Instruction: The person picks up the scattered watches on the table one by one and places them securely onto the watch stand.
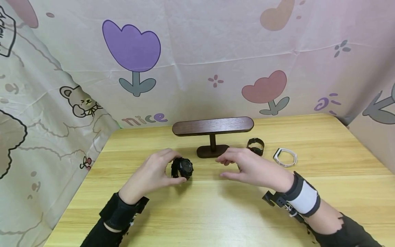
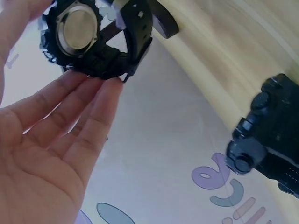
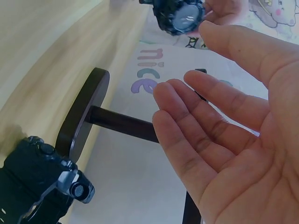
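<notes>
The left hand (image 1: 151,175) grips a black watch (image 1: 182,168) in its curled fingers (image 2: 100,100), just above the surface (image 1: 216,209). The right hand (image 1: 250,168), fingers (image 3: 196,121) relaxed and holding nothing, hovers beside it, before the wooden stand (image 1: 213,132).

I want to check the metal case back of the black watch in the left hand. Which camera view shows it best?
The left wrist view: the black watch turns its round metal back to that camera, held at the left hand fingertips. The head view shows only its dark dial side. The right wrist view shows it small, dial side only.
</notes>
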The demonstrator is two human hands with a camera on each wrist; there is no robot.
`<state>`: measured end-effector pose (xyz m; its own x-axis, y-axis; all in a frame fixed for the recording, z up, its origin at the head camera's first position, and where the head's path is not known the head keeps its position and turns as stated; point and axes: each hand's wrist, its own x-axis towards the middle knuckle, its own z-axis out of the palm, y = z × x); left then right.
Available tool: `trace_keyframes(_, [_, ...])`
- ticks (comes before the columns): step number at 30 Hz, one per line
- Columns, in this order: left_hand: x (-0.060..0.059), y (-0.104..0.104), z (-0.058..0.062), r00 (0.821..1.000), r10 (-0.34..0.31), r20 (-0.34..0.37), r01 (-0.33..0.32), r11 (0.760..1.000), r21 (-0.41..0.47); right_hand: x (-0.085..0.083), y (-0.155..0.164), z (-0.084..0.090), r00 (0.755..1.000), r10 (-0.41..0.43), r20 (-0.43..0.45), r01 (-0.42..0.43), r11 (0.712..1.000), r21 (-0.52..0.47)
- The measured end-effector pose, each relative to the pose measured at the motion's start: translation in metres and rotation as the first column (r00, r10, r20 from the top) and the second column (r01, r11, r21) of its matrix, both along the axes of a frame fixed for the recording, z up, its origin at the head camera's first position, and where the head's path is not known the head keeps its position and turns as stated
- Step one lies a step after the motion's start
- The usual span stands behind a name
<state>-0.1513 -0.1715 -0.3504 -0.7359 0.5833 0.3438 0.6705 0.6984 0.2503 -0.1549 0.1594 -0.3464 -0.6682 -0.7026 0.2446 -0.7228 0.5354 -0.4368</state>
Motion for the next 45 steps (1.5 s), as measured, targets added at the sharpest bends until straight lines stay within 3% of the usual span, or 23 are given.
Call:
trace_keyframes(16, [0.007,0.01,0.005,0.995,-0.076,-0.068,0.086,0.985,0.151,0.008,-0.011,-0.011,0.998,0.019,-0.061,-0.023,0.997,-0.07])
trace_keyframes(25, [0.013,0.017,0.005,0.977,-0.165,-0.134,0.191,0.958,0.213,0.01,-0.016,-0.013,0.995,0.002,-0.103,-0.012,0.996,-0.092])
trace_keyframes(32, [0.017,0.022,0.005,0.97,-0.196,-0.144,0.227,0.944,0.24,0.013,-0.02,-0.012,0.993,0.006,-0.116,-0.022,0.991,-0.136])
trace_keyframes(39, [0.018,0.026,0.002,0.946,-0.238,-0.22,0.292,0.92,0.26,0.015,-0.024,-0.011,0.99,0.023,-0.137,-0.047,0.982,-0.181])
trace_keyframes(45, [0.018,0.029,0.001,0.939,-0.255,-0.231,0.313,0.911,0.267,0.017,-0.025,-0.01,0.988,0.03,-0.152,-0.061,0.976,-0.207])
